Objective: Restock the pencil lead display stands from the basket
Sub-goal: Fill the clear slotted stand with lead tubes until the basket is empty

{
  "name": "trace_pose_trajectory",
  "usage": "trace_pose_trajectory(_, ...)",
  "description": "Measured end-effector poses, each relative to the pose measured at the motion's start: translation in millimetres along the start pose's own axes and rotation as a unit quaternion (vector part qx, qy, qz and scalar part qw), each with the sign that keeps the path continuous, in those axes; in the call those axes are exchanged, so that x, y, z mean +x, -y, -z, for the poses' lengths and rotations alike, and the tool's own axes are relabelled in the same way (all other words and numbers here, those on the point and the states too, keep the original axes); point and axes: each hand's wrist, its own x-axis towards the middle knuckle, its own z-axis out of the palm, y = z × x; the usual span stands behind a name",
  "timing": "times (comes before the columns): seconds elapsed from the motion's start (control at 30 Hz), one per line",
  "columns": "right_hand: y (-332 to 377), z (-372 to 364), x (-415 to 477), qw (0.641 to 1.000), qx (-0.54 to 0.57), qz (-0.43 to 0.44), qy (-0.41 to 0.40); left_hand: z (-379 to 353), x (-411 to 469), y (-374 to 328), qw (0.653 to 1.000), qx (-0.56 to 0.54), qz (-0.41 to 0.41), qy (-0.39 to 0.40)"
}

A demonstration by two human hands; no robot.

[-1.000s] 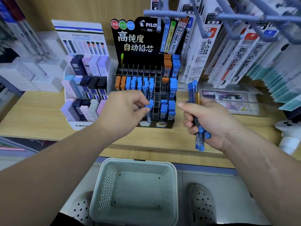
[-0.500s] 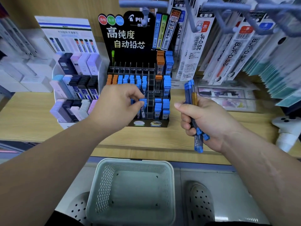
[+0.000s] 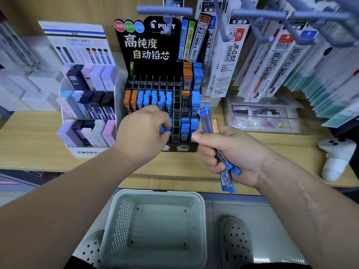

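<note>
Blue-capped lead tubes (image 3: 208,123) stand near-upright, gripped in the curled fingers of my right hand (image 3: 233,152) just right of the black display stand (image 3: 147,49), while my left hand (image 3: 141,133), nearer its slots, pinches one blue case (image 3: 167,130) in its lowest front row.

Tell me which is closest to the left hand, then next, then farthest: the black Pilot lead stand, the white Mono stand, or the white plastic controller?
1. Black Pilot lead stand, right in front; the left hand reaches into it.
2. White Mono stand, just to the hand's left.
3. White plastic controller, far right on the shelf.
</note>
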Motion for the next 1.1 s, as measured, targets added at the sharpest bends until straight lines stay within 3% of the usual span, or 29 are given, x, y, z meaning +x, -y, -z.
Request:
trace_pose_trajectory(0.13, -1, -2, 3, 0.999, -0.053, 0.01, -0.002, 6, 3, -1, 1.0, -0.004, 0.031, -0.001)
trace_pose_trajectory(0.2, -2, -3, 5, 0.995, -0.096, 0.029, -0.018, 16, 7, -8, 0.991, -0.094, 0.1, -0.009)
trace_pose_trajectory(0.3, -5, -7, 8, 0.981, -0.174, 0.069, -0.05, 27, 11, -29, 0.919, -0.318, 0.234, 0.011)
trace_pose_trajectory(0.4, -10, -13, 11, 0.967, -0.229, 0.092, -0.058, 26, 7, -43, 0.853, -0.424, 0.3, 0.043)
trace_pose_trajectory(0.7, -15, -22, 16, 0.956, -0.28, 0.087, -0.033, 23, -6, -38, 0.802, -0.473, 0.361, 0.048)
trace_pose_trajectory(0.93, -16, -26, 20, 0.958, -0.276, 0.066, -0.028, 33, -3, -22, 0.757, -0.503, 0.416, -0.002)
trace_pose_trajectory(1.1, -11, -24, 18, 0.97, -0.235, 0.061, -0.031, 39, 2, -11, 0.769, -0.502, 0.394, -0.04)
